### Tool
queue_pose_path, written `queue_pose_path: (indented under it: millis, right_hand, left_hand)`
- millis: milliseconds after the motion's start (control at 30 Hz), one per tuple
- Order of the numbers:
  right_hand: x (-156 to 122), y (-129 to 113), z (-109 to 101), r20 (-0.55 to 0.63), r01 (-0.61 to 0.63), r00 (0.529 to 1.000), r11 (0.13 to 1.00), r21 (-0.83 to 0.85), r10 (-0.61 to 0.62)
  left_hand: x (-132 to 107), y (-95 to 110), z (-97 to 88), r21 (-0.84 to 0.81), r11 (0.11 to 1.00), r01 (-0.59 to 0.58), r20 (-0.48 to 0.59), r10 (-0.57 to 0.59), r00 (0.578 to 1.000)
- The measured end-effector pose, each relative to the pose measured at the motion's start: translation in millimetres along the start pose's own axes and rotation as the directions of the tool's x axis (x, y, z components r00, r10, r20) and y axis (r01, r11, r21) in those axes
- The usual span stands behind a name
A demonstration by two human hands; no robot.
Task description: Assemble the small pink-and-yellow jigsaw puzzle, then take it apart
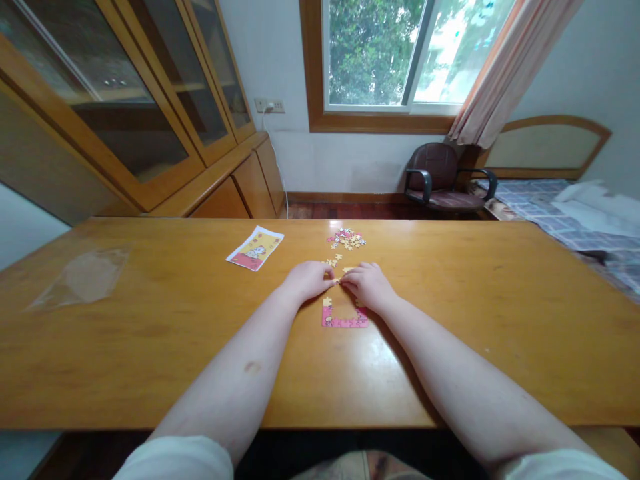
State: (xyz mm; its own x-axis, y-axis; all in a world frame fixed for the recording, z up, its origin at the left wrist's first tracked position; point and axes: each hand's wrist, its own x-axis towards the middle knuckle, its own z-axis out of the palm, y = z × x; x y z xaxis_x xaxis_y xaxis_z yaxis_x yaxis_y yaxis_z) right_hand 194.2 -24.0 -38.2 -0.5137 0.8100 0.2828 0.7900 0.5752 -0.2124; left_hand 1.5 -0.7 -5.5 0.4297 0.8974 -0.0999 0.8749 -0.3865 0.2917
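Observation:
My left hand (311,280) and my right hand (369,285) meet over the middle of the table, fingertips pinched from both sides on small yellow jigsaw pieces (337,281). Just nearer to me lies a partly joined puzzle border (345,323), a pink U shape with yellow at its upper left end. My right hand hides part of the border's right side. A few loose yellow pieces (334,261) lie just beyond my fingers. Farther off is a heap of mixed puzzle pieces (347,238).
A picture card (256,249) in yellow and pink lies left of the heap. At the far left of the wooden table (200,340) rests a clear plastic bag (83,277). Beyond the table stand a glass-door cabinet (200,157) and an office chair (440,177).

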Motion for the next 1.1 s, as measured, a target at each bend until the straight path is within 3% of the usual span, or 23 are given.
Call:
queue_pose_path:
  millis: [333, 467, 667, 1100]
  right_hand:
    - [-0.6, -2.4, -0.2, 0.005, 0.005, 1.000, 1.000, 0.022, -0.005]
    - [-0.8, 3.7, -1.6, -0.083, -0.081, 0.993, 0.995, 0.055, 0.086]
    - [-1.1, 18.6, -1.7, -0.205, -0.226, 0.946, 0.965, 0.135, 0.250]
    - [-2.1, 24.9, -2.1, -0.203, -0.270, 0.931, 0.946, 0.180, 0.304]
  left_hand:
    - [1.6, -2.8, 2.1, -0.029, 1.000, -0.006, -0.012, 0.005, 1.000]
    - [2.0, -5.4, 2.1, -0.031, 0.999, 0.026, -0.028, -0.027, 0.999]
    - [3.7, -11.5, 1.5, -0.015, 0.997, 0.073, -0.043, -0.074, 0.996]
    - [3.6, -10.1, 2.0, -0.025, 0.992, 0.126, -0.122, -0.128, 0.984]
